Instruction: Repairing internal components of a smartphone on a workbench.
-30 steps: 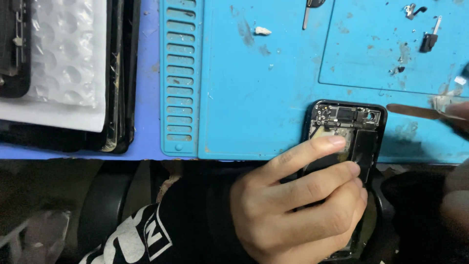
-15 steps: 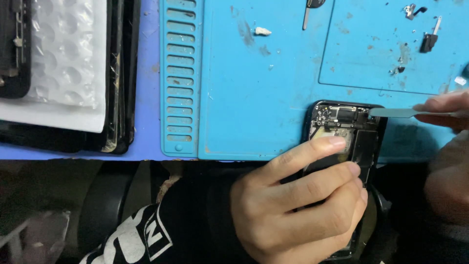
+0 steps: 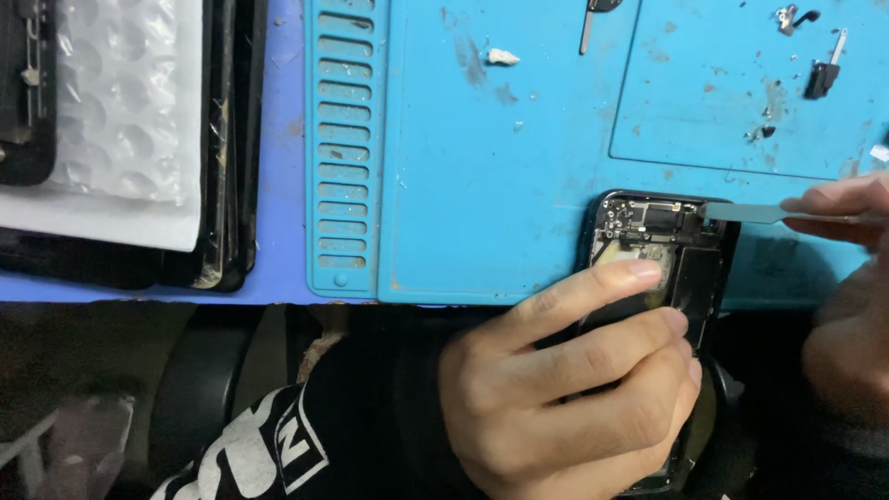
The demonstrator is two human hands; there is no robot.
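Opened phone [image 3: 662, 243] lies at the near edge of the blue repair mat [image 3: 500, 176], partly overhanging it. My left hand [image 3: 565, 389] curls around its lower half, forefinger pressed on its insides. My right hand [image 3: 847, 278] pinches a flat metal spudger [image 3: 755, 213], tip touching the phone's top corner. Bubble wrap [image 3: 120, 102] lies far left.

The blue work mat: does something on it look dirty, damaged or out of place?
Yes. The blue mat has dark stains and scuffs, a white crumb lies near its top edge, and small loose metal parts sit scattered at the upper right. The opened phone overhangs the mat's near edge.
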